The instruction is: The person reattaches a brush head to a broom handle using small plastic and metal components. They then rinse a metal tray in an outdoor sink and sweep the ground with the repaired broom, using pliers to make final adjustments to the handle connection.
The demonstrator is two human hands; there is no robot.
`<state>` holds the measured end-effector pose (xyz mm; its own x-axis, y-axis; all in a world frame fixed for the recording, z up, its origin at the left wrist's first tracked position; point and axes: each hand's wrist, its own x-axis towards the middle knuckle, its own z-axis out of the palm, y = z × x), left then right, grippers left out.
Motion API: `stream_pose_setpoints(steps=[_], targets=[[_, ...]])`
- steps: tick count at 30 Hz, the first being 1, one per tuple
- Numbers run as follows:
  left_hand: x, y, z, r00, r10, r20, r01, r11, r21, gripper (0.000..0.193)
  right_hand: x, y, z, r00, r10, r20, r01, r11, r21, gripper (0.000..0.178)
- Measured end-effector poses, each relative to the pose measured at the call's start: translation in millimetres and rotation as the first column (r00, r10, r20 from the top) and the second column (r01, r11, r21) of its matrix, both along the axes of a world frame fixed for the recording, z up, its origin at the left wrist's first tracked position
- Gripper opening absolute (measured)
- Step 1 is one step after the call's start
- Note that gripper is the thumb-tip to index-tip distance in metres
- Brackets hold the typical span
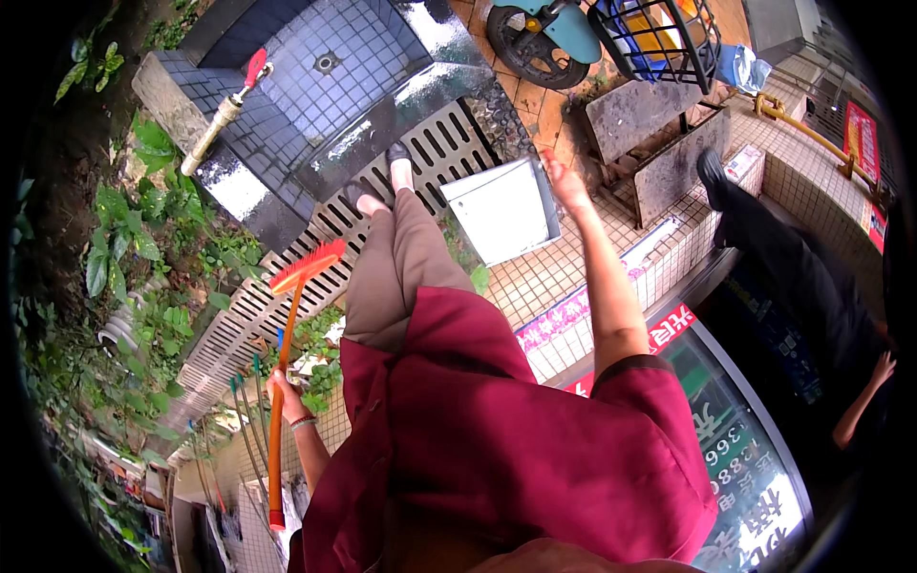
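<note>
My left hand [287, 393] is wrapped round the orange handle of a broom [294, 310]. The broom is raised, its red-orange bristles pointing away over the slotted drain cover [224, 334]. Stretched out ahead, my right hand [565, 181] is empty, with its fingers apart. It is beside the right edge of a white square panel or box top [501, 212]; I cannot tell which, and no contact shows. A blue-tiled basin [349, 59] with a drain lies ahead, and a pipe tap with a red handle [252, 72] stands at its left.
Stone slabs [642, 119] stand to the right, below a teal scooter [573, 40] with a loaded basket. Green plants [143, 244] grow along the left. A person in dark clothes [798, 258] is at the right, near a yellow pipe [802, 127]. A glass sign cabinet [735, 449] stands close by.
</note>
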<state>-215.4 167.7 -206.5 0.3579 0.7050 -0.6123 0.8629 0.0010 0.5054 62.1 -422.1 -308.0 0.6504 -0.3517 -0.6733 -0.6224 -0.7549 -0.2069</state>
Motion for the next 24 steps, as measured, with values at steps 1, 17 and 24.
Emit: stream_pose_setpoints(steps=[1,17,24], targets=[[-1,5,-2,1.000,-0.018,-0.011,0.018,1.000,0.002,0.027,2,-21,10,0.976,-0.151,-0.160,0.144,0.988,-0.054,0.067],[6,42,-24,0.963,-0.265,-0.052,0.262,0.963,-0.061,0.025,-203,-114,63,-0.527,-0.833,-0.167,0.587,-0.499,0.637,0.027],[37,18,-4,0.915,-0.392,-0.097,0.391,0.920,-0.032,0.025,-315,-130,-53,-0.601,-0.701,-0.384,0.526,-0.709,0.470,0.024]])
